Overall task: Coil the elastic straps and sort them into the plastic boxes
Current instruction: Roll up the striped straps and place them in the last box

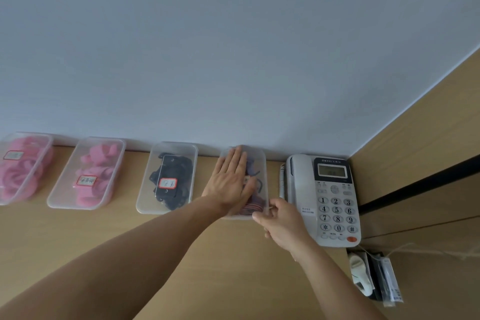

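My left hand (pixel 230 182) lies flat on the clear top of the rightmost box (pixel 255 161), fingers straight and close together, pressing down, while my right hand (pixel 281 223) pinches that box's near right corner between thumb and curled fingers. Through the plastic I can see striped straps (pixel 250 206) bunched at the near end, with darker loops further back. The box's far edge sits against the wall (pixel 233 60), and on its right the telephone (pixel 327 200) stands just beside it — only a narrow gap there, where my right hand has squeezed in. To the left there is a wider strip of bare desk (pixel 155 267) before the box of black straps (pixel 168 176); beyond it come two boxes of pink straps (pixel 88 174), all in a row along the wall. The desk's near side lies open under my forearms. Some packets (pixel 374 278) lie near the side panel (pixel 428 138), below the telephone.
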The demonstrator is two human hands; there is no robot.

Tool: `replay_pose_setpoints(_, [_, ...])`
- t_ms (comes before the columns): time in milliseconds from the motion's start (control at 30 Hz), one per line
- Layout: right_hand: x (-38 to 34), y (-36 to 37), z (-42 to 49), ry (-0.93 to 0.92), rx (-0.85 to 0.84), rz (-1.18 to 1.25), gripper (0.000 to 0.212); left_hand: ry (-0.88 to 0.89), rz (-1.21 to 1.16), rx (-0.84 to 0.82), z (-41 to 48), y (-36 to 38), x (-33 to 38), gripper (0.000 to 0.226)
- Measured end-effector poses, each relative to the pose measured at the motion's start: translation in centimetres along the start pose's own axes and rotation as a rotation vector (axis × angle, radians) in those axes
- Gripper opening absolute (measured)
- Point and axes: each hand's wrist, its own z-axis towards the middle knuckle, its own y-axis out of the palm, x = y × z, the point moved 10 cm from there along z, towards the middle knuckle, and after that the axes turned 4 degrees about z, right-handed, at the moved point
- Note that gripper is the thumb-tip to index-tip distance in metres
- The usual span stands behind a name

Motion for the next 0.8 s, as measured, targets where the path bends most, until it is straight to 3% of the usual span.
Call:
replay_pose_setpoints(100, [-2.9, -1.5, 1.2, -0.123, 0.109, -0.271, 0.025, -0.026, 0.010, 0.065, -0.6, -0.7, -0.1, 0.073])
replay_pose_setpoints(167, [-4.8, -2.3, 2.3, -0.191, 0.214, -0.320, 0.025, -0.057, 0.079, 0.023, -1.3, 0.1, -0.2, 0.076])
replay_pose_setpoints(267, [-6.0, -2.1, 4.3, -0.195, 0.228, -0.375, 0.023, -0.066, 0.159, -0.041, -1.6, 1.2, -0.1, 0.084])
replay_pose_setpoints(433, [-5.2, -2.2, 5.6, -0.143, 0.243, -0.289, 0.032, -0.057, 0.200, -0.044, -0.9, 1.0, -0.1, 0.086])
replay_pose_setpoints(800, [-6.1, -2.7, 7.1, -0.103, 0.240, -0.345, 0.034, -0.078, 0.148, -0.076, -0.9, 1.2, -0.5, 0.085])
